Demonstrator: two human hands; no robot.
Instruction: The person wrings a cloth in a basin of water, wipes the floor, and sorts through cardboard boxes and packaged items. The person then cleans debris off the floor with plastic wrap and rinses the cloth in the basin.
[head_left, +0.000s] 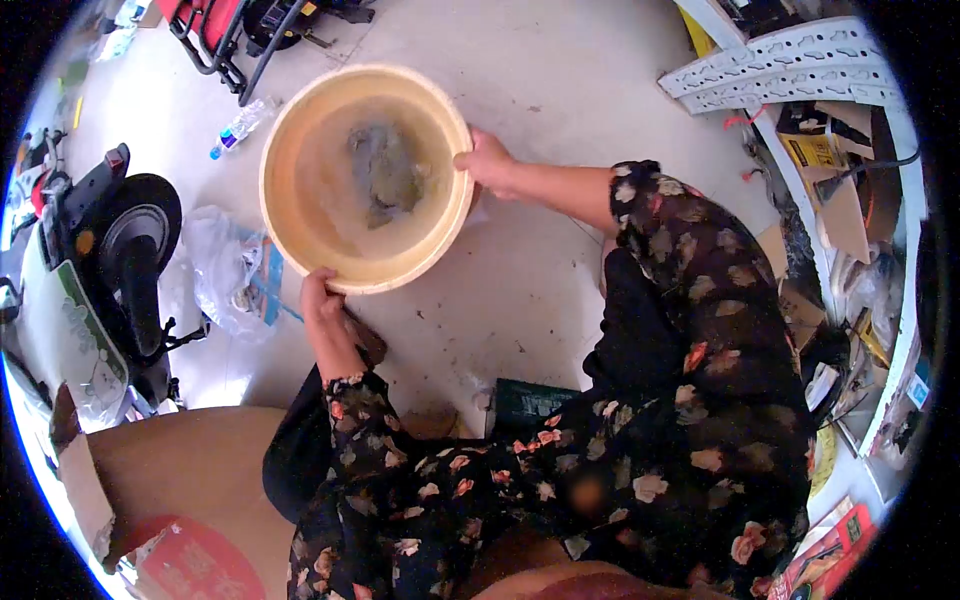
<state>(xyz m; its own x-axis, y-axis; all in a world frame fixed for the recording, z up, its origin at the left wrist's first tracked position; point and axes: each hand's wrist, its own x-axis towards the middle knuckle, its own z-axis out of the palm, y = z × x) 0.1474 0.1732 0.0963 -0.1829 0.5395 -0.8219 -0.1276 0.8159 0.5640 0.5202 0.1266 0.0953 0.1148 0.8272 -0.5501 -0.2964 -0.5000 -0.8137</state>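
A round yellow basin is held between my two hands over the floor, and it looks tilted. Murky water and a greyish clump lie inside it. My left hand is closed on the rim at the near left side. On the right side of the rim, my right hand grips with the thumb over the edge and the fingers mostly hidden behind the wall.
A scooter stands at the left, near a plastic bag and a bottle. A cardboard box sits at lower left. White shelving with clutter lines the right. A dark green box lies below.
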